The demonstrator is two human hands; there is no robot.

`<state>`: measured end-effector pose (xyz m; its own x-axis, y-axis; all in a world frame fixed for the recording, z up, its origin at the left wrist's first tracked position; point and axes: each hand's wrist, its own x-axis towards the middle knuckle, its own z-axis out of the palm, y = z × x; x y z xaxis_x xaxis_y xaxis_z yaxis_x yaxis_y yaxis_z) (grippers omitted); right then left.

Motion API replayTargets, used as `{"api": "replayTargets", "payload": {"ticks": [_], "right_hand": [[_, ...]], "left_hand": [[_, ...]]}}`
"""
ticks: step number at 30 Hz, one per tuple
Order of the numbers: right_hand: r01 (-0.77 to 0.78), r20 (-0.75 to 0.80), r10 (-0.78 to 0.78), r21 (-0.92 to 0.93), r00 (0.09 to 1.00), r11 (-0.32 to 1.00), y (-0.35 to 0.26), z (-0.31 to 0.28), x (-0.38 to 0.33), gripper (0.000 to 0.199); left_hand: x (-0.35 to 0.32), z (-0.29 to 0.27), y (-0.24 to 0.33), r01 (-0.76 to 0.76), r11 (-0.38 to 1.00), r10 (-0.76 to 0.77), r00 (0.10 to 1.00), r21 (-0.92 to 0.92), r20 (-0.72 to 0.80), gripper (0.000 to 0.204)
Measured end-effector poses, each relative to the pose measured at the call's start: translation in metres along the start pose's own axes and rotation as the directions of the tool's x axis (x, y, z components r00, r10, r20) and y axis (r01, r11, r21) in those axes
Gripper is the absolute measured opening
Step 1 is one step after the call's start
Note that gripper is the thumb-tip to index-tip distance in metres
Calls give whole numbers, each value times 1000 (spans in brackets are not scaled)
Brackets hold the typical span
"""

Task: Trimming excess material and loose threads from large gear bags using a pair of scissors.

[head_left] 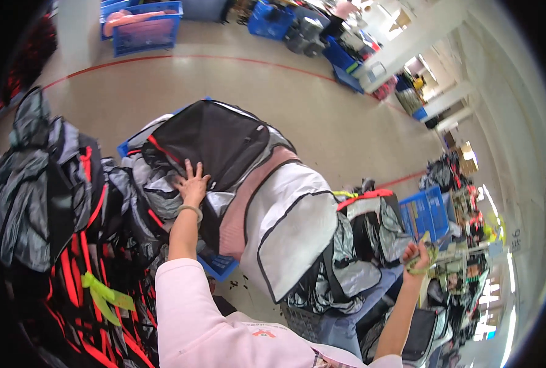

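My left hand (192,185) lies with spread fingers on a backpack-like piece with a black panel (221,138), at its edge with red piping. That piece rests on a heap of sewn bag parts, beside a pink panel (239,221) and a large silver-white panel (300,214) edged in black. Off to the right and raised, my right hand (414,254) has its fingers curled around a small, thin object, too small to make out. A greenish band (429,260) circles that wrist.
Grey, black and red bag pieces (22,208) pile up at the left, with a yellow-green strip (107,297) tied among them. More silver and black pieces (377,227) lie right of the heap. Blue crates (147,30) stand far off, another blue crate (423,211) at right.
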<state>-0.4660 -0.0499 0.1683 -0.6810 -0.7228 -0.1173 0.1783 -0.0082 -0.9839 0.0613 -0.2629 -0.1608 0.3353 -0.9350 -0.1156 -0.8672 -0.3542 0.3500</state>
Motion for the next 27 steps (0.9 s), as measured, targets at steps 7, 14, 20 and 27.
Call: {"api": "replayTargets", "payload": {"ticks": [7,14,20,27], "right_hand": [[50,-390,-104,-146,915,988,1,-98,-92,25],[30,-627,-72,-78,776,997,31,-157,-123,23],[3,-726,-60,-79,685,997,32,-176,-140,21],[119,-860,-84,-27,504,993,54,-218,-184,21]], "left_hand": [[-3,11,52,-16,950,21,1000,313,-12,50],[-17,-1,146,-507,842,484,861,187,157,70],[32,64,49,-515,752,475,856,412,205,74],[-10,163,89,-420,564,317,905,710,284,72]]}}
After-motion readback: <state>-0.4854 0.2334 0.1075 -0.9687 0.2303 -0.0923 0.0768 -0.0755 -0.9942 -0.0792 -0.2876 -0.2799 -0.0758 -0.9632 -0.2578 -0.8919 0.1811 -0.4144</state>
